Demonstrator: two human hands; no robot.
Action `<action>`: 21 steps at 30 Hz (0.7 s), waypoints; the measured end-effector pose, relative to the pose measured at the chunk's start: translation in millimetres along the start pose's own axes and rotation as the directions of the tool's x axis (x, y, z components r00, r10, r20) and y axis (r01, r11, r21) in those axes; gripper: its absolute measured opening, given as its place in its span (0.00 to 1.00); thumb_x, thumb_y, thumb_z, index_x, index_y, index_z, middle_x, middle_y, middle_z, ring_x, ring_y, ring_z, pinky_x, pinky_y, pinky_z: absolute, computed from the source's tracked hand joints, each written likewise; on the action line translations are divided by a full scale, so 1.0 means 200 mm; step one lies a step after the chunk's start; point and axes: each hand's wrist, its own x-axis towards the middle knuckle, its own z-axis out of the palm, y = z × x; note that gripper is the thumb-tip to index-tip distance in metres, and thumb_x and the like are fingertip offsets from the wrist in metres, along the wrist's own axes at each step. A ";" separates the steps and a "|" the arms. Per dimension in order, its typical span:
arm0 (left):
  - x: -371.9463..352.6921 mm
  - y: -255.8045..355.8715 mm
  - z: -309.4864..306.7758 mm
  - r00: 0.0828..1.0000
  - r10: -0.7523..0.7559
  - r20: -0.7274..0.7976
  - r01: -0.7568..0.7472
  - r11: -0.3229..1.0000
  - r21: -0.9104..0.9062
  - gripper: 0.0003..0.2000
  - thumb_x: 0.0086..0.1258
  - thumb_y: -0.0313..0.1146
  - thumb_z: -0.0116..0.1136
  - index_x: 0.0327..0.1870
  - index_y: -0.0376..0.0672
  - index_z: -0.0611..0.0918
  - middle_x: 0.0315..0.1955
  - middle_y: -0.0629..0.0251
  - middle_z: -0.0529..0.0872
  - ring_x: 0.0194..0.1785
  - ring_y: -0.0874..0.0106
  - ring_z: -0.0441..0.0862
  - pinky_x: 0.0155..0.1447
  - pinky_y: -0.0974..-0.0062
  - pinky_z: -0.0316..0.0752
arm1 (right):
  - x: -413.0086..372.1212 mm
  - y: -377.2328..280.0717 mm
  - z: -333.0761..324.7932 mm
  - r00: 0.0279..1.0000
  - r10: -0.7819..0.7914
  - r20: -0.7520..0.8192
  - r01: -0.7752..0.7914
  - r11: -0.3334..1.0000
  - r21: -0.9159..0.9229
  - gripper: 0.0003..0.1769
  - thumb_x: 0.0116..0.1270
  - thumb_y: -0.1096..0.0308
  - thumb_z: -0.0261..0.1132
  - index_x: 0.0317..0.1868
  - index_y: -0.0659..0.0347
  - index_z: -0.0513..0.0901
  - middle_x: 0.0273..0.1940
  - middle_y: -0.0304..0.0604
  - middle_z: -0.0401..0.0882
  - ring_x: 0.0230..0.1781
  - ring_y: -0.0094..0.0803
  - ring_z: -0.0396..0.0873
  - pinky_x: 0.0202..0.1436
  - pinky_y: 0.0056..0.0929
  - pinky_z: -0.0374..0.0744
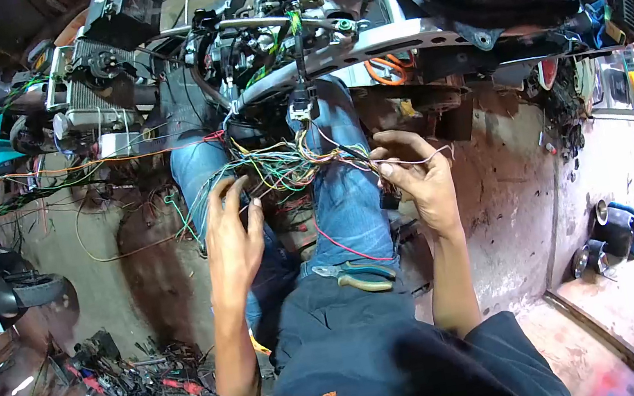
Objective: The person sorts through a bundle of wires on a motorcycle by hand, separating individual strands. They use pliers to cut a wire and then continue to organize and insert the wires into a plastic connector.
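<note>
A tangled bundle of thin coloured wires [278, 164] lies across the jeans-covered knees, below a motorcycle frame. At its left end is my left hand [235, 232], fingers curved and apart, touching or very near the loose wires. On the other side my right hand [420, 177] pinches the dark end of the bundle between thumb and fingers, and a thin wire loops past the fingertips. A black connector [303, 105] hangs above the bundle. Pliers [358, 276] with tan and teal handles rest on the lap, beside a red wire [341, 245].
The silver motorcycle frame [367, 42] and engine parts span the top. A radiator [80, 90] stands upper left. Scattered parts and tools [134, 376] cover the lower-left floor. A wheeled vehicle [4, 291] is at far left, and black parts [617, 233] sit at right.
</note>
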 end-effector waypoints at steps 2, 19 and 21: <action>0.00 0.09 -0.01 0.991 0.107 -0.079 -0.109 0.994 -0.025 0.14 0.76 0.30 0.61 0.59 0.37 0.83 0.61 0.50 0.81 0.62 0.49 0.81 0.67 0.56 0.75 | -0.01 -0.01 0.00 1.000 0.017 -0.003 -0.017 1.000 0.014 0.25 0.71 0.75 0.74 0.66 0.68 0.79 0.48 0.41 0.86 0.42 0.19 0.82 0.50 0.21 0.82; -0.05 0.42 0.28 0.988 0.150 0.043 -0.102 0.830 -0.548 0.21 0.72 0.32 0.69 0.62 0.33 0.82 0.60 0.48 0.86 0.62 0.50 0.84 0.65 0.58 0.80 | -0.54 0.45 0.17 0.829 0.309 0.467 0.481 0.036 -0.876 0.30 0.56 0.70 0.72 0.61 0.71 0.79 0.56 0.56 0.77 0.56 0.53 0.76 0.50 0.47 0.82; -0.02 0.41 0.29 0.973 0.229 -0.038 -0.220 0.857 -0.467 0.18 0.71 0.30 0.71 0.59 0.34 0.84 0.54 0.54 0.87 0.50 0.58 0.84 0.56 0.63 0.79 | -0.56 0.42 0.20 0.818 0.394 0.419 0.476 -0.054 -0.878 0.29 0.60 0.68 0.71 0.62 0.69 0.80 0.57 0.55 0.77 0.56 0.53 0.77 0.48 0.48 0.83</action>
